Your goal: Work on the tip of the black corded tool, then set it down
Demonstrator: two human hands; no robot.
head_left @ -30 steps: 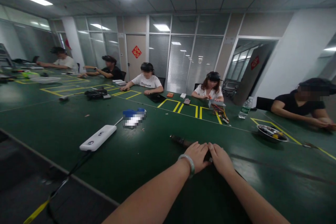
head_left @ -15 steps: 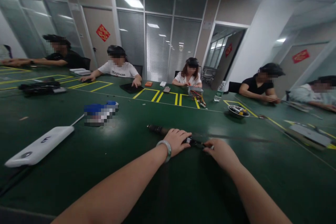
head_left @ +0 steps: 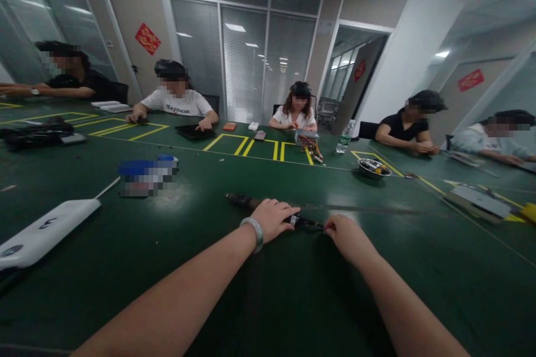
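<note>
On the green table lies a dark, rod-shaped tool [head_left: 240, 200] with a narrow tip pointing left; it resembles an electric screwdriver, though its exact kind is unclear. My left hand [head_left: 274, 220], with a pale green bangle at the wrist, is wrapped over the tool's middle from above and covers much of it. From the tool's right end runs a thin black cord [head_left: 310, 223]. The fingertips of my right hand [head_left: 345, 235] pinch this cord near its right end.
At left lie a white power bank-like box [head_left: 54, 228] with a cable and a blue-and-white pack [head_left: 146, 175]. Further off are a metal bowl [head_left: 374, 169] of small parts, a water bottle [head_left: 345, 136], a metal box with coloured wires [head_left: 307, 138] and several seated people.
The view has turned slightly, so the surroundings sit further left and a little higher. My left hand stays on the tool and my right fingers stay at the cord.
</note>
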